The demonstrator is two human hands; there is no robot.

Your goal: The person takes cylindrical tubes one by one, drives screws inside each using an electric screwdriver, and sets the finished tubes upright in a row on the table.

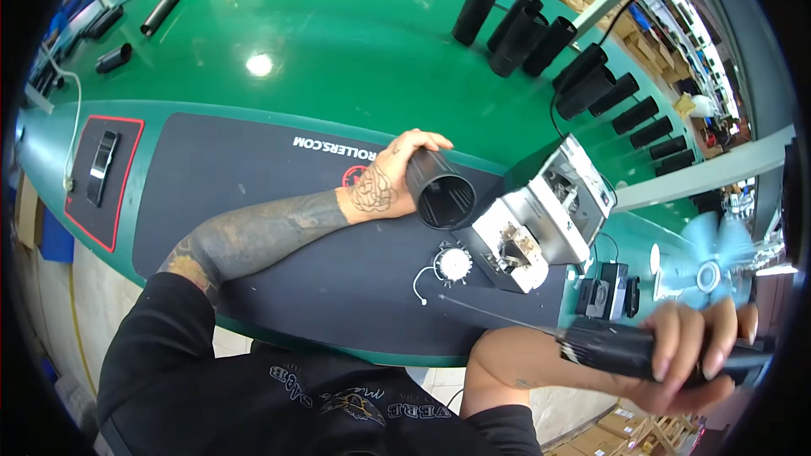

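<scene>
My left hand is wrapped round a black cylindrical tube above the dark mat. The tube is tilted so that its open end faces me. At the lower right, my right hand grips a black electric screwdriver. Its long thin bit points left toward the mat. Below the tube lies a small round silver part with a white wire and a plug. To the right of the tube stands a silver box-shaped machine, possibly a screw feeder.
Several black tubes stand in a line along the far right of the green table. More tubes lie at the far left. A small fan spins at the right. A red-edged pad holds a black strip-like part.
</scene>
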